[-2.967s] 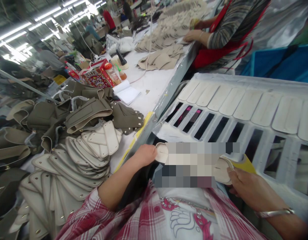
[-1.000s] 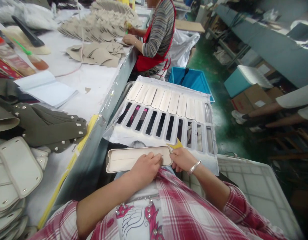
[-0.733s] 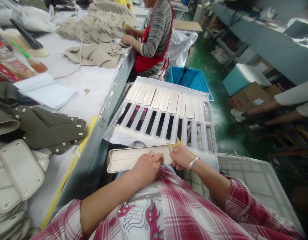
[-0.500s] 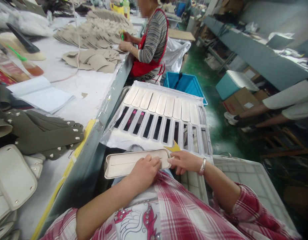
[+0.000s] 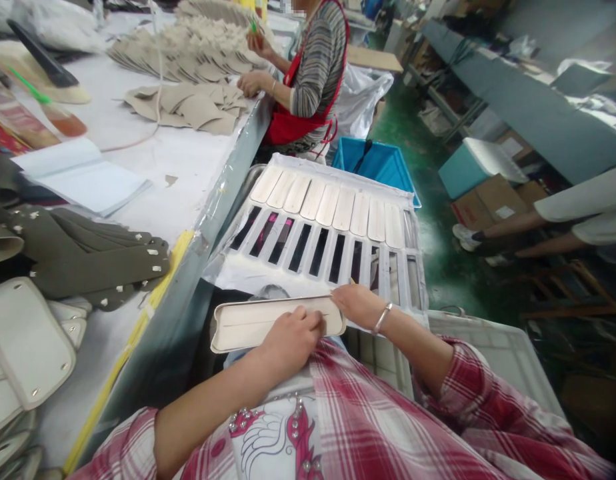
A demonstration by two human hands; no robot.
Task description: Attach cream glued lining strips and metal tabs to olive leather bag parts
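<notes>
A long cream strap piece (image 5: 253,323) with a folded rim lies across my lap, its length running left to right. My left hand (image 5: 291,337) rests on its right half with fingers curled down on it. My right hand (image 5: 358,303) is at the strap's upper right corner, fingers closed round a yellow tool (image 5: 352,281) of which only a small tip shows. Just beyond both hands stands a slotted white rack (image 5: 388,267) with a row of cream strips (image 5: 328,203) laid across its far half.
The worktable (image 5: 153,160) on my left carries olive riveted pieces (image 5: 93,257), cream panels (image 5: 23,340) and white paper (image 5: 83,177). A co-worker in a red apron (image 5: 308,80) handles beige pieces. A blue bin (image 5: 375,163) and white crate (image 5: 493,360) stand right; someone's legs (image 5: 538,230) cross there.
Three seconds ago I held the strap up by both ends; now it lies flat under my left hand. My right hand has shifted slightly up, turning the yellow tool almost out of sight.
</notes>
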